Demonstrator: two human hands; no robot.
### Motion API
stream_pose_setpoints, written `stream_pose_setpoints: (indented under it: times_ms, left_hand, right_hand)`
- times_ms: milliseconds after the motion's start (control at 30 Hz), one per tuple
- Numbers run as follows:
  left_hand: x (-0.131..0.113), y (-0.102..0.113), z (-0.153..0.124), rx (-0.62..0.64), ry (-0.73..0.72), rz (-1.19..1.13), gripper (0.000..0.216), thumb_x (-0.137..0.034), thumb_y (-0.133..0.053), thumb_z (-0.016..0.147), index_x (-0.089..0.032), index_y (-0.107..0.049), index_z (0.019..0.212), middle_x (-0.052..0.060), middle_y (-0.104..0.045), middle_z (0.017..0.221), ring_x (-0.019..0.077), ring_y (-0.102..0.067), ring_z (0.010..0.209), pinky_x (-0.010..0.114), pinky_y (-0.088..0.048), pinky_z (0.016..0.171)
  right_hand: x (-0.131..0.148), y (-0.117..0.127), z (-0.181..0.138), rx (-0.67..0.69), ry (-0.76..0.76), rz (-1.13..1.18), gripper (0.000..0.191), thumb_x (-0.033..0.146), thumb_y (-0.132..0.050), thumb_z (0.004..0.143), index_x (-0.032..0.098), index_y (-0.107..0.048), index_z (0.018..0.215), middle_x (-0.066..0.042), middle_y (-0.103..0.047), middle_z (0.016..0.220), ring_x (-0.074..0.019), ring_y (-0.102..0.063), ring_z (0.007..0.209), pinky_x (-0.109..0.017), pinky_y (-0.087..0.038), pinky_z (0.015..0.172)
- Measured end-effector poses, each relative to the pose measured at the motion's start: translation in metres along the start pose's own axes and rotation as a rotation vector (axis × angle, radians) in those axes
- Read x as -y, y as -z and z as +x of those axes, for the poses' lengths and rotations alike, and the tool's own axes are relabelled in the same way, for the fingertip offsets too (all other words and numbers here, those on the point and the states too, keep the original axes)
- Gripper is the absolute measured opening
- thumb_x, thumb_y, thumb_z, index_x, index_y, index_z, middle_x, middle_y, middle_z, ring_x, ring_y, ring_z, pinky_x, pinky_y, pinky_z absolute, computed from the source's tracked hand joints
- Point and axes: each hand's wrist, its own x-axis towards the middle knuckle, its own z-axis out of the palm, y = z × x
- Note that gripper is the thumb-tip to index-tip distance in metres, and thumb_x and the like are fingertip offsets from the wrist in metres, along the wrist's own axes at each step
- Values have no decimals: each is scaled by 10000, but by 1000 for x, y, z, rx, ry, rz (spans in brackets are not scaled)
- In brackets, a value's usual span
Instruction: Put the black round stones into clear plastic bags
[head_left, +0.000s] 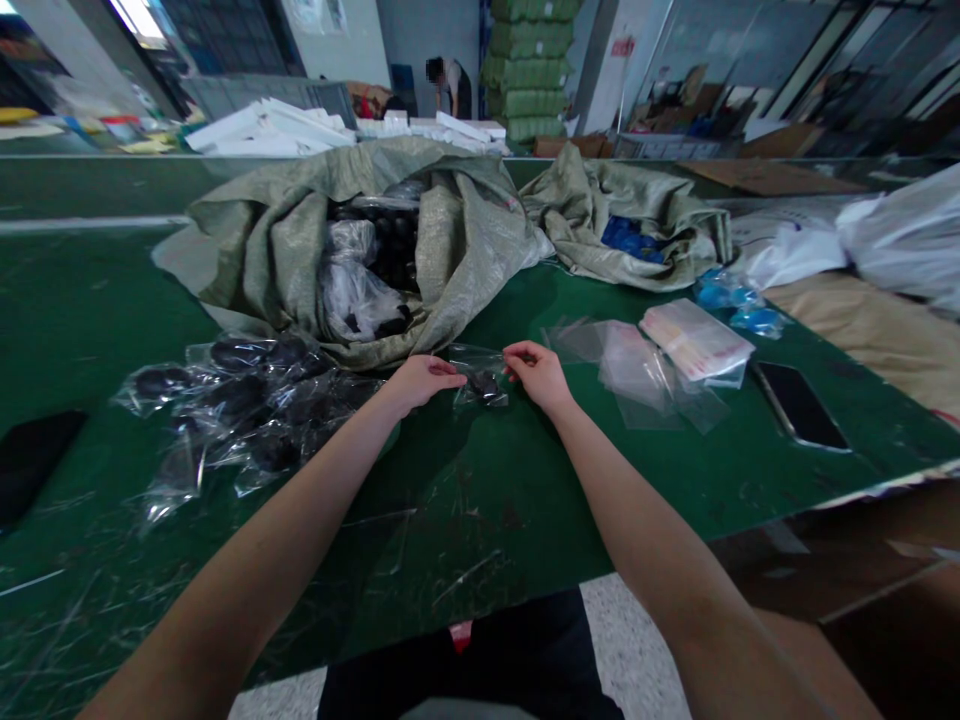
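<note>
A small clear plastic bag [480, 372] with a dark object inside is held between my two hands, just over the green table. My left hand [424, 382] pinches the bag's left side between thumb and fingers. Its right upper corner is gripped by my right hand [538, 372], with the fingertips pressed together. To the left lies a pile of clear bags [259, 400] with black rounded items in them. Loose flat plastic bags [637, 375] are spread to the right, beside a thicker stack of bags [697, 340].
Behind my hands slumps a large woven sack [472, 240] of black items. A second sack [570, 220] holds blue things. Phones lie at right [801, 405] and a dark flat one [34, 455] at left. Beyond the table, a person [450, 85] bends near stacked green bales [529, 75].
</note>
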Motion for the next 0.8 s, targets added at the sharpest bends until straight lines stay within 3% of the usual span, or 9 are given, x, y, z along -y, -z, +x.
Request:
stream_pose_setpoints:
  times_ms: [133, 233, 400, 667, 800]
  left_hand:
    - [-1, -4, -3, 21, 12, 15, 205, -201, -802, 643, -138, -704, 812, 6, -669, 636, 39, -365, 389, 212, -218, 401]
    - [-3, -6, -5, 4, 28, 47, 181, -195, -773, 683, -135, -712, 843, 0, -670, 640, 32, -356, 380, 210, -235, 410]
    - [-6, -5, -7, 20, 35, 86, 127, -207, -747, 704, -133, -725, 805, -18, -625, 581, 25, -316, 361, 215, -216, 404]
    - [-4, -5, -6, 30, 22, 91, 153, -283, -690, 750, -138, -738, 761, -42, -512, 459, 39, -275, 353, 223, -193, 406]
    - [-3, -5, -5, 28, 27, 99, 148, -274, -677, 755, -138, -736, 760, -56, -467, 422, 41, -256, 346, 230, -190, 412]
  right_hand:
    - [5, 1, 0, 8, -80, 86, 210, 196, -657, 755, 178, -637, 964, -4, -668, 806, -123, -650, 641, -247, -554, 555]
    - [14, 7, -3, 15, -259, 68, 286, 130, -646, 772, 135, -596, 1054, -32, -672, 810, -113, -649, 622, -211, -541, 508]
    - [27, 17, -9, 199, -511, -40, 98, 57, -627, 752, 94, -651, 839, -66, -682, 712, -98, -602, 537, -171, -463, 399]
    - [30, 15, -14, 360, -485, -83, 31, 112, -670, 757, 108, -700, 756, 7, -606, 572, -42, -466, 439, -138, -335, 342]
    - [29, 13, -14, 361, -474, -129, 145, 163, -661, 790, 119, -661, 652, 17, -570, 527, -42, -440, 406, -158, -313, 337]
